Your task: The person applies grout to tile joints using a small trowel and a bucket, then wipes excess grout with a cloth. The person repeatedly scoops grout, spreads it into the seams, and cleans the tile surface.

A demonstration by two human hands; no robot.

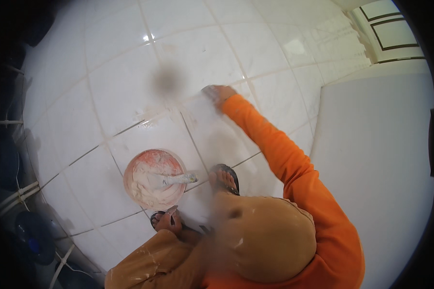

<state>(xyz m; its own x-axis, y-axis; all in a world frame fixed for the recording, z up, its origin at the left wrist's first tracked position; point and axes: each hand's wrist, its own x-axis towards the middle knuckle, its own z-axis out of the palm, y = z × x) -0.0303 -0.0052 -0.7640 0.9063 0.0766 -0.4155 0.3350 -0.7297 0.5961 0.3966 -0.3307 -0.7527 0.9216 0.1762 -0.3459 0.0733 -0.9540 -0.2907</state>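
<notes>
My right hand (221,95) is stretched forward to the white floor tiles (197,50), in an orange sleeve. Its fingers are closed on a small grey piece (209,91), which is pressed to the floor near a pale joint. The exact kind of that piece is too small to make out. Smears of pale paste lie on the tiles beside it. Nearer to me stands a reddish round tub (127,179) with creamy grout-like paste (144,185) in it. A paste-smeared tool handle (181,178) leans over the tub's right rim. My left hand is not in view.
My sandalled feet (225,179) are close to the tub, below my bent brown-trousered knees (275,236). Dark round objects (33,236) and white pipe-like bars (19,195) line the left side. A pale flat panel (366,144) rises at the right. Some joints are dark, others pale.
</notes>
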